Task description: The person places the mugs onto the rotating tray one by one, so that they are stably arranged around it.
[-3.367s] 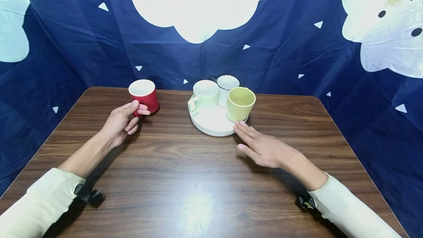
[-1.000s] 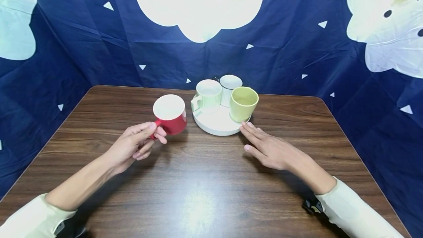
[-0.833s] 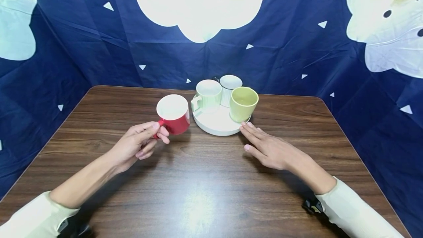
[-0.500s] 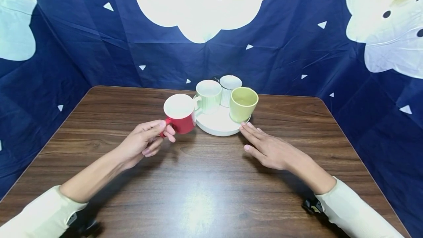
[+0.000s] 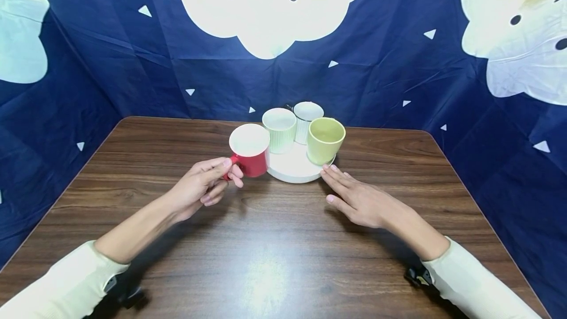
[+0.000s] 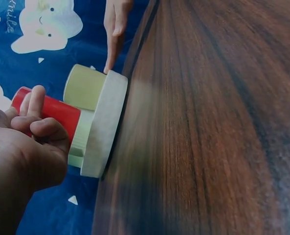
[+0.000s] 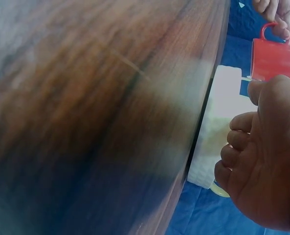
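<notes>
Thumb and fingers of my left hand [image 5: 199, 183] pinch the handle of a red mug [image 5: 253, 164] with a white inside. It is raised off the table, upright, and overlaps the left rim of a round white tray [image 5: 292, 175] in the head view. My right hand [image 5: 356, 198] has its fingers stretched out, tips at the tray's front right rim. On the tray stand a yellow-green cup [image 5: 325, 146], a pale green ribbed mug [image 5: 282, 138] and a white mug [image 5: 303, 131] with a dark rim. The red mug hides the pale green mug's handle.
The dark wooden table [image 5: 266, 230] ends at a rounded back edge close behind the tray. A blue cloth [image 5: 212, 78] with white clouds and triangles hangs behind and at the sides. Black wrist cameras sit at both sleeves.
My left hand has lifted the red mug from the table's back left and carried it rightward to the tray's left side. My right hand stays at the tray rim.
</notes>
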Demonstrator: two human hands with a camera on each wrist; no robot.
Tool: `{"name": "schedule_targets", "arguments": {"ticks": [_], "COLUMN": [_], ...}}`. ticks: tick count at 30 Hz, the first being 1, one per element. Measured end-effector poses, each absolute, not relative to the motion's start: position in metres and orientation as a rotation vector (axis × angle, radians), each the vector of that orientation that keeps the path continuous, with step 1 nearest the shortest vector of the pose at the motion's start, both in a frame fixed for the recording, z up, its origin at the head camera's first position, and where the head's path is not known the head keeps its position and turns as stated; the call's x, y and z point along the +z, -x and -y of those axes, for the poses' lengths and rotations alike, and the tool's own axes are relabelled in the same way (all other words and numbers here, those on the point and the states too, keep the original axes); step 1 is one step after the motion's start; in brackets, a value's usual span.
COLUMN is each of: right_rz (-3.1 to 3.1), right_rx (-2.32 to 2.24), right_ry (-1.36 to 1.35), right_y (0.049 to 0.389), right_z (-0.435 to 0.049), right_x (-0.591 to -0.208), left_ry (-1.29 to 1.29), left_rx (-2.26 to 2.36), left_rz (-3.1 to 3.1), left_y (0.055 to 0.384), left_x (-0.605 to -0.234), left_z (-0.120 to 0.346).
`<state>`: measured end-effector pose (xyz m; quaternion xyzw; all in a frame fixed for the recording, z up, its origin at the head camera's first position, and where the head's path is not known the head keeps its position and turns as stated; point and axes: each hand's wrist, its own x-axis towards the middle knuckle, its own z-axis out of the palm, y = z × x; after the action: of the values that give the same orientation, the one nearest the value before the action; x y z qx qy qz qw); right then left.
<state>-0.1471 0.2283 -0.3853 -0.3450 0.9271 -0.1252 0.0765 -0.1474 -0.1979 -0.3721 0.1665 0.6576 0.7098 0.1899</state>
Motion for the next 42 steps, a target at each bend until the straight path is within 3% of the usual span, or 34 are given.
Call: {"name": "schedule_targets", "arguments": {"ticks": [42], "right_rz": [-2.782], "right_rx": [-0.377], "right_ry": [1.041], "right_y": [0.146], "right_z": [-0.226], "right_x": [-0.385], "left_ry": [-0.379], "left_rx": [1.975], "left_rz": [-1.794], "left_y": [0.180], "left_x": [-0.380], "left_z": [0.150]}}
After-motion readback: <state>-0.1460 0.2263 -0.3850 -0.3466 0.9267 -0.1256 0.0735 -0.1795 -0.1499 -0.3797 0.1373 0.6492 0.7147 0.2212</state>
